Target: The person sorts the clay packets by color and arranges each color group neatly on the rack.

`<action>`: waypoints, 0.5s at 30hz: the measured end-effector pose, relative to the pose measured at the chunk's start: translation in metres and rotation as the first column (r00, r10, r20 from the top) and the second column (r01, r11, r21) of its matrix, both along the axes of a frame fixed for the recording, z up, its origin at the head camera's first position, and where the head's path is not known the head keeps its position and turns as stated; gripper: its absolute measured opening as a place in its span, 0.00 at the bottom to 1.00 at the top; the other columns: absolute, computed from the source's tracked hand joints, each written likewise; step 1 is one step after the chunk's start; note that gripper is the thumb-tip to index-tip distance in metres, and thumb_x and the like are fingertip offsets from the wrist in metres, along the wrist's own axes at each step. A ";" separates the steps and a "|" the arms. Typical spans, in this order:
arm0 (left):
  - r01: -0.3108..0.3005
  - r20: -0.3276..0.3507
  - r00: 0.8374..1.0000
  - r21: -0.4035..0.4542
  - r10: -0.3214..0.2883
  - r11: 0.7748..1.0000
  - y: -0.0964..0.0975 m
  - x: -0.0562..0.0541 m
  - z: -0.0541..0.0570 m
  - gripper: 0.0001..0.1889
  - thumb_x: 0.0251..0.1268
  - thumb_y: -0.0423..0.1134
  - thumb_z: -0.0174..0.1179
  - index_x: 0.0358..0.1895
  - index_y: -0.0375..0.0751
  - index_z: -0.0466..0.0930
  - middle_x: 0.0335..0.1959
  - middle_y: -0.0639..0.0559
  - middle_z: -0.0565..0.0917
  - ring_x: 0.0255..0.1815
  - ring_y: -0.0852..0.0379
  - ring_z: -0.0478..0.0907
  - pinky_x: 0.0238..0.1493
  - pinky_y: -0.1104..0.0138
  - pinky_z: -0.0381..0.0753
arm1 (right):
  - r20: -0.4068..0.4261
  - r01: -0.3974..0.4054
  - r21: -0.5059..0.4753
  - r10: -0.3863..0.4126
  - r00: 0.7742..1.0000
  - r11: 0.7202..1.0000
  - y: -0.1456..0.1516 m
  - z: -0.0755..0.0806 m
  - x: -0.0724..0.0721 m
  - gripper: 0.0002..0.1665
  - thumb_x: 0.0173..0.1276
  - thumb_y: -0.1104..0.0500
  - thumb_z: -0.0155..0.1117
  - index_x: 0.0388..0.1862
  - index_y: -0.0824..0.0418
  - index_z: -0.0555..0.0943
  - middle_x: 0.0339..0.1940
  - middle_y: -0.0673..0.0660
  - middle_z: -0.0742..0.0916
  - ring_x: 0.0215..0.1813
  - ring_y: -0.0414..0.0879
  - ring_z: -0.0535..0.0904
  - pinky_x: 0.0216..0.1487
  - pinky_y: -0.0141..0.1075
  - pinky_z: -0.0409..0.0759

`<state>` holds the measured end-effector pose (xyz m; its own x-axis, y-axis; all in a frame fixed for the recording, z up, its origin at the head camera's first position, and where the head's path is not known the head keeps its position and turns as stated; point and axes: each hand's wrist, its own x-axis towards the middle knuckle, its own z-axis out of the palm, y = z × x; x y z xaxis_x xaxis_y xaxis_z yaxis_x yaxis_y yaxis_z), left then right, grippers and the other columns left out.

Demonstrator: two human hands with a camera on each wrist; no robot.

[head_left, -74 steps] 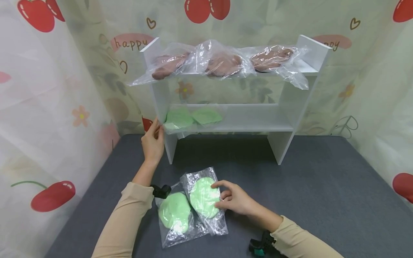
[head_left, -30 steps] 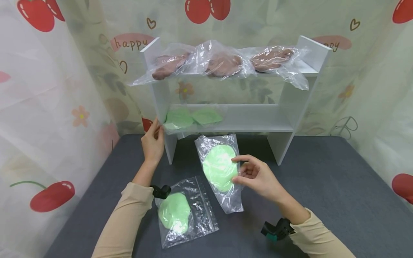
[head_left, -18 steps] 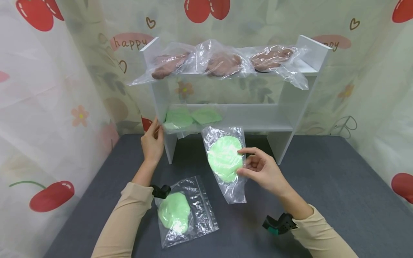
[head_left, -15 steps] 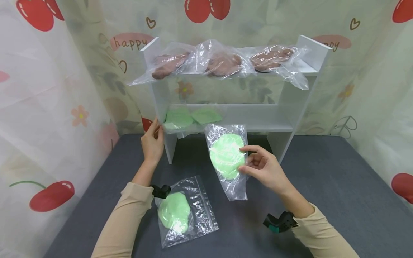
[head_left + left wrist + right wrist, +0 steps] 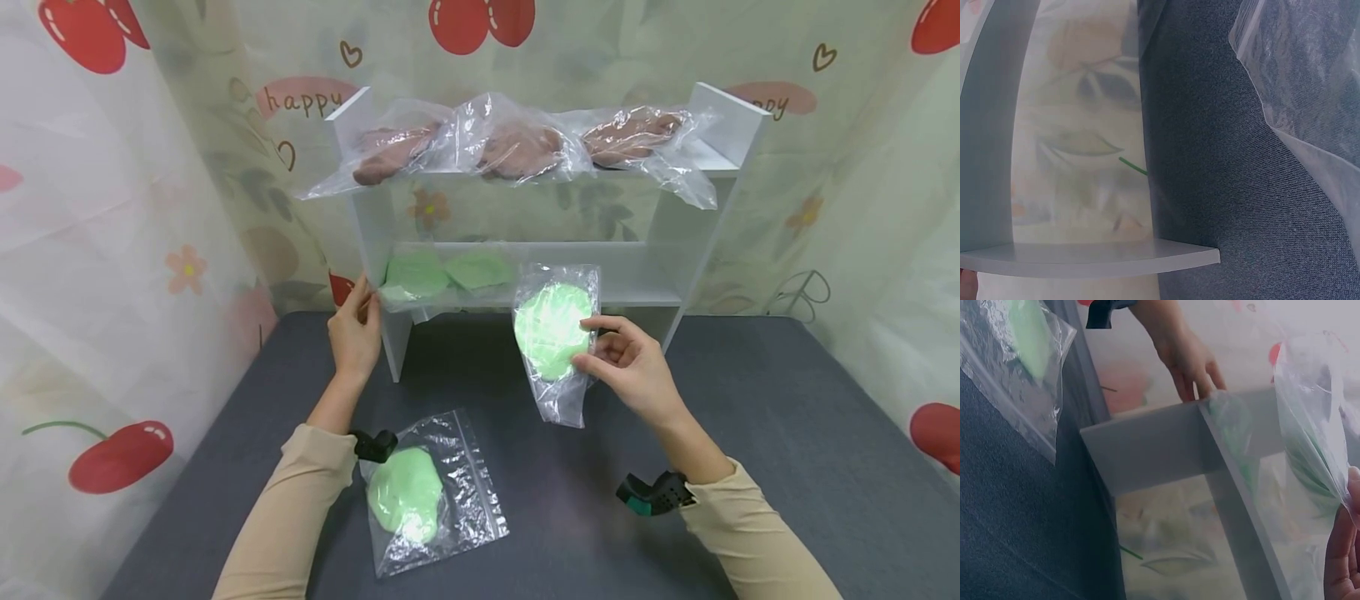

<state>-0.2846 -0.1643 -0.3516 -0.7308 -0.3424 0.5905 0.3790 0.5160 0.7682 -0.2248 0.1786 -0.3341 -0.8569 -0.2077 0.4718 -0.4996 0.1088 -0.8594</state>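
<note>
My right hand [image 5: 628,367] pinches the right edge of a clear plastic bag [image 5: 566,408] between thumb and fingers. Inside that bag lies a flat, rounded light-green piece [image 5: 551,329]. It is held up in front of the lower board of a white shelf [image 5: 600,296], also seen edge-on in the right wrist view as a raised bag [image 5: 1313,425]. With my left hand [image 5: 356,333] I hold the shelf's left side panel, level with the lower board. A second bagged green piece [image 5: 405,492] rests on the dark table near my left forearm.
Two bagged green pieces [image 5: 480,268] lie on the left half of the lower board. Along the top board sit several bags with brown lumps [image 5: 521,150], some plastic hanging over its front edge. A patterned curtain [image 5: 187,167] surrounds the dark table [image 5: 787,433].
My right hand has lifted the bagged green piece off the other bag on the table and carried it up, forward and rightward to the shelf. The left hand stays in place.
</note>
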 end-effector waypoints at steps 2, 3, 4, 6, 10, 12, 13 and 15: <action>0.000 -0.005 1.000 -0.004 0.000 1.000 0.000 0.001 0.000 0.21 0.68 0.32 0.52 0.64 0.40 0.70 0.59 0.37 0.76 0.50 0.41 0.81 0.47 0.51 0.82 | 0.014 0.020 -0.005 -0.020 1.000 1.000 0.001 0.000 -0.003 0.25 0.56 0.72 0.66 0.53 0.71 0.74 0.25 0.45 0.80 0.26 0.35 0.76 0.28 0.25 0.76; -0.001 -0.007 1.000 -0.005 0.001 1.000 0.000 0.001 0.000 0.21 0.68 0.31 0.52 0.64 0.40 0.70 0.59 0.37 0.76 0.50 0.41 0.81 0.47 0.51 0.82 | 0.018 0.029 -0.007 -0.029 0.999 1.000 0.001 0.000 -0.005 0.24 0.56 0.72 0.66 0.53 0.71 0.74 0.25 0.45 0.80 0.26 0.36 0.76 0.28 0.26 0.75; -0.002 -0.008 1.000 -0.007 0.002 1.000 0.000 0.001 0.000 0.21 0.68 0.32 0.52 0.64 0.40 0.70 0.59 0.37 0.76 0.50 0.41 0.81 0.47 0.51 0.82 | 0.022 0.038 -0.011 -0.038 0.999 0.999 0.001 0.000 -0.006 0.24 0.56 0.71 0.66 0.53 0.70 0.74 0.25 0.45 0.80 0.26 0.36 0.76 0.28 0.25 0.76; -0.001 -0.006 1.000 -0.007 0.001 1.000 0.000 0.001 0.000 0.21 0.68 0.32 0.52 0.64 0.40 0.70 0.59 0.38 0.75 0.50 0.41 0.81 0.47 0.51 0.82 | 0.024 0.054 -0.019 -0.054 0.998 0.998 0.002 0.000 -0.010 0.24 0.57 0.71 0.66 0.53 0.70 0.74 0.25 0.44 0.81 0.25 0.35 0.77 0.28 0.25 0.76; 0.000 0.003 1.000 -0.005 0.000 1.000 0.000 0.001 0.000 0.22 0.68 0.32 0.52 0.65 0.41 0.69 0.60 0.38 0.75 0.51 0.42 0.81 0.47 0.51 0.82 | 0.040 0.100 -0.032 -0.098 0.994 0.995 0.002 0.002 -0.015 0.23 0.57 0.69 0.67 0.53 0.69 0.75 0.27 0.42 0.82 0.27 0.33 0.79 0.31 0.23 0.78; 0.002 0.008 1.000 -0.002 -0.002 1.000 0.000 0.001 0.000 0.22 0.68 0.32 0.52 0.65 0.41 0.69 0.60 0.39 0.75 0.51 0.42 0.81 0.47 0.51 0.82 | 0.055 0.121 -0.037 -0.118 0.991 0.992 0.002 0.002 -0.018 0.23 0.58 0.67 0.67 0.53 0.68 0.75 0.28 0.41 0.83 0.30 0.32 0.80 0.33 0.23 0.79; 0.003 0.010 1.000 0.000 -0.003 1.000 0.000 0.001 0.000 0.22 0.68 0.32 0.52 0.65 0.41 0.69 0.60 0.39 0.75 0.51 0.42 0.81 0.47 0.51 0.82 | 0.058 0.130 -0.039 -0.128 0.990 0.991 0.002 0.003 -0.020 0.23 0.58 0.66 0.67 0.53 0.67 0.75 0.28 0.41 0.83 0.31 0.32 0.80 0.34 0.22 0.79; 0.004 0.017 1.000 0.004 -0.004 1.000 0.000 0.002 0.001 0.22 0.69 0.32 0.51 0.65 0.42 0.69 0.61 0.39 0.75 0.52 0.43 0.81 0.48 0.52 0.81 | 0.062 0.146 -0.044 -0.143 0.988 0.988 0.002 0.003 -0.024 0.23 0.59 0.65 0.67 0.53 0.68 0.75 0.29 0.40 0.83 0.32 0.31 0.80 0.35 0.22 0.80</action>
<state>-0.2828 -0.1641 -0.3510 -0.7425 -0.3414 0.5763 0.3678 0.5114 0.7767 -0.2484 0.1802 -0.3314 -0.9028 -0.0577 0.4262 -0.4301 0.1342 -0.8927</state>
